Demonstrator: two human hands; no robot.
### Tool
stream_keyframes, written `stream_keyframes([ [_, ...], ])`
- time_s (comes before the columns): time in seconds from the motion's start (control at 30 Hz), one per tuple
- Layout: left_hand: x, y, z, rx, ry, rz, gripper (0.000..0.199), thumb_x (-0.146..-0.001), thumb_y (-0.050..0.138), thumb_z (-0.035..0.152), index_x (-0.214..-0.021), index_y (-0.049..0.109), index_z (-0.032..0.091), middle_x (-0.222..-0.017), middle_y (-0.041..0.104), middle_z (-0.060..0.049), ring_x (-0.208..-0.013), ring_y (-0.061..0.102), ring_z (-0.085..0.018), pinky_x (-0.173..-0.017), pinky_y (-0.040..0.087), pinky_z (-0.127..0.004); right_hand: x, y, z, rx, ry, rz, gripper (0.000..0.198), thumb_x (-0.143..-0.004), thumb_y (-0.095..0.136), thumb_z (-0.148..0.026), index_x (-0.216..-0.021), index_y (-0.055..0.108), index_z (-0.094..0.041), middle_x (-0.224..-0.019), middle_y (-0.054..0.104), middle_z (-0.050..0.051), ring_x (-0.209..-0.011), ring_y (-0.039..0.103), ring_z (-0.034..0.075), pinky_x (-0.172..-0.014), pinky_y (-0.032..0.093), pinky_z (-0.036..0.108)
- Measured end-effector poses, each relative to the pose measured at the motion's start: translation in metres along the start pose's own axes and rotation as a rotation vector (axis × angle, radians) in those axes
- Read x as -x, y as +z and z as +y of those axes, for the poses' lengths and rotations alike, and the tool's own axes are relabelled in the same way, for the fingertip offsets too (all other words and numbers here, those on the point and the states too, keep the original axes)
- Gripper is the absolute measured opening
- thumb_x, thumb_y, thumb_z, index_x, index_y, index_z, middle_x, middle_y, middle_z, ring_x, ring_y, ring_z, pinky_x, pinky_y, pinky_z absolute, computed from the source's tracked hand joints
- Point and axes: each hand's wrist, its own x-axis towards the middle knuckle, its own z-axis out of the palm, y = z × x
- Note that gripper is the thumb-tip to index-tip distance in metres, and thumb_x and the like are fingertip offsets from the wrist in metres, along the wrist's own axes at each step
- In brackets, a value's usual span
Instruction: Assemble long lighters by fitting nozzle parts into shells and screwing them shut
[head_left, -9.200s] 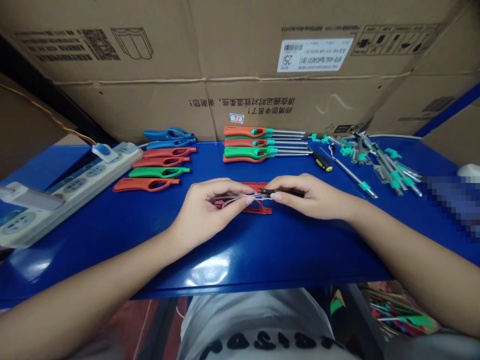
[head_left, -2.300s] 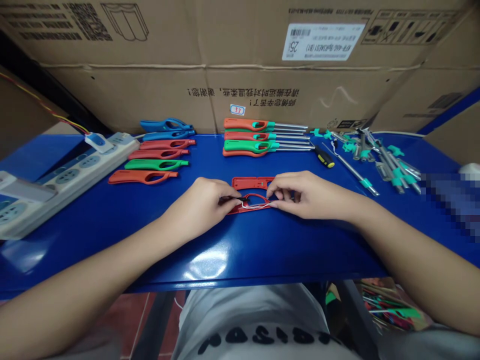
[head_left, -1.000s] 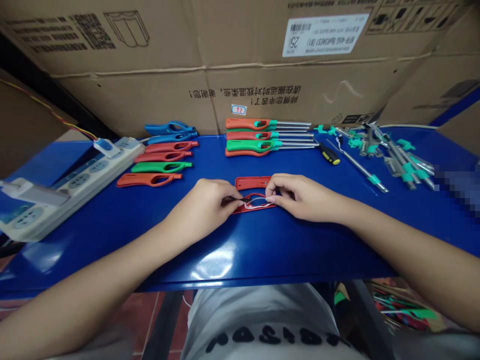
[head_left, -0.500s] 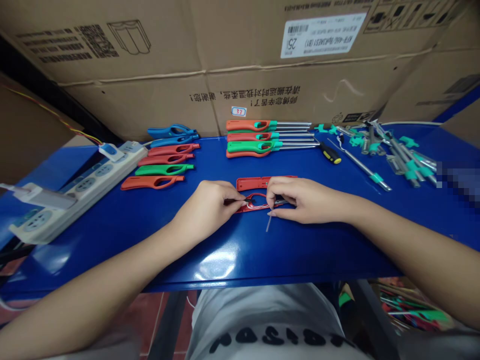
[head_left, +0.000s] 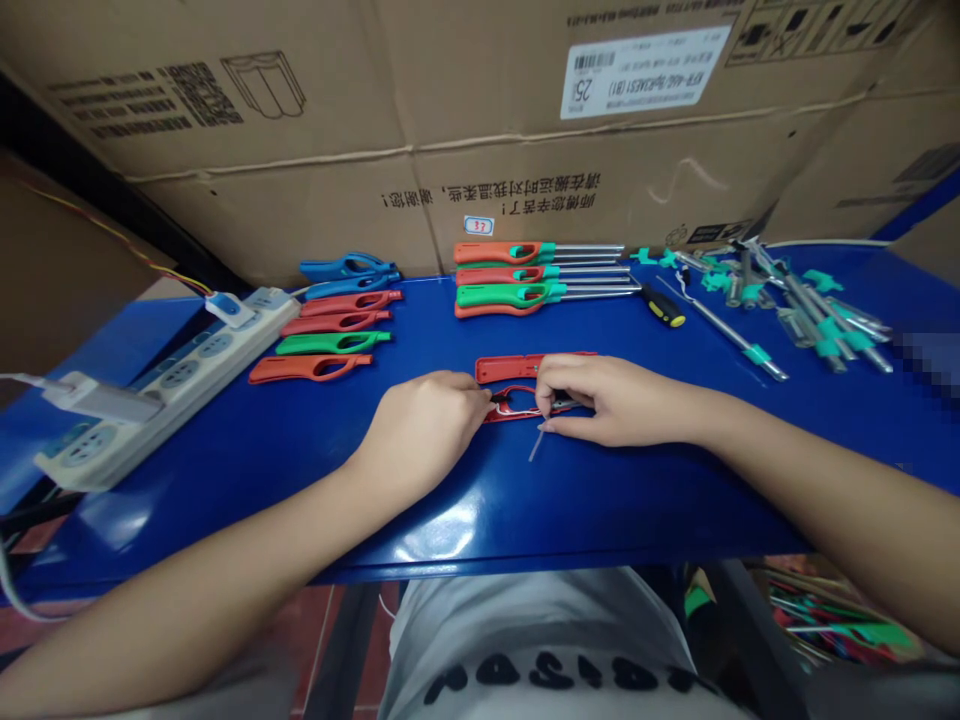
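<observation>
In front of me lies one red lighter shell half [head_left: 520, 388], with a white wire and a metal part inside it. The matching red half [head_left: 501, 369] rests just behind. At the left end of the nearer half, my left hand [head_left: 424, 430] is closed, its fingertips at a small black part [head_left: 496, 398]; its thumb is mostly hidden. My right hand [head_left: 611, 400] covers the right end, pinching a thin clear tube [head_left: 536, 445] that hangs toward me between thumb and forefinger.
Several lighter handles [head_left: 311, 369] lie at left beside a white power strip [head_left: 180, 385]. Lighters with metal barrels [head_left: 499, 295] line the back. A black-yellow screwdriver [head_left: 663, 306], a metal barrel [head_left: 727, 328] and a pile of barrels [head_left: 810, 300] sit right. A cardboard box [head_left: 337, 120] stands behind.
My left hand has turned over somewhat and its fingers have closed in at the shell's left end, hiding the thumb. My right hand stays nearly still; the tube's lower end has shifted slightly left.
</observation>
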Motion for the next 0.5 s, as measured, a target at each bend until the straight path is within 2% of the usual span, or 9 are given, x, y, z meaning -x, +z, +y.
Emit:
stream_keyframes([
  [0.17, 0.006, -0.005, 0.009, -0.187, 0.061, -0.067, 0.026, -0.098, 0.051, 0.016, -0.106, 0.076, 0.013, -0.101, 0.076, -0.012, -0.089, 0.07, -0.028, -0.068, 0.052, -0.034, -0.001, 0.0, -0.001, 0.002, 0.005, 0.003, 0.007, -0.089, 0.065, -0.024, -0.093, 0.063, -0.02, -0.099, 0.065, 0.004, -0.084, 0.058, 0.017, -0.074, 0.041, 0.028],
  [0.3, 0.008, -0.005, 0.012, -0.203, 0.075, -0.096, 0.026, -0.097, 0.053, 0.016, -0.113, 0.073, 0.012, -0.105, 0.074, -0.012, -0.092, 0.069, -0.029, -0.071, 0.053, -0.036, -0.001, 0.0, -0.002, 0.012, 0.016, -0.005, 0.006, -0.088, 0.065, -0.023, -0.093, 0.064, -0.019, -0.1, 0.064, 0.004, -0.085, 0.058, 0.016, -0.074, 0.041, 0.027],
  [0.5, 0.012, -0.009, 0.017, -0.195, 0.056, -0.137, 0.029, -0.1, 0.049, 0.018, -0.119, 0.071, 0.012, -0.105, 0.07, -0.013, -0.092, 0.065, -0.029, -0.067, 0.052, -0.036, -0.001, 0.002, -0.002, 0.027, 0.018, 0.0, 0.007, -0.088, 0.065, -0.023, -0.093, 0.063, -0.02, -0.099, 0.065, 0.003, -0.084, 0.058, 0.016, -0.074, 0.04, 0.026],
])
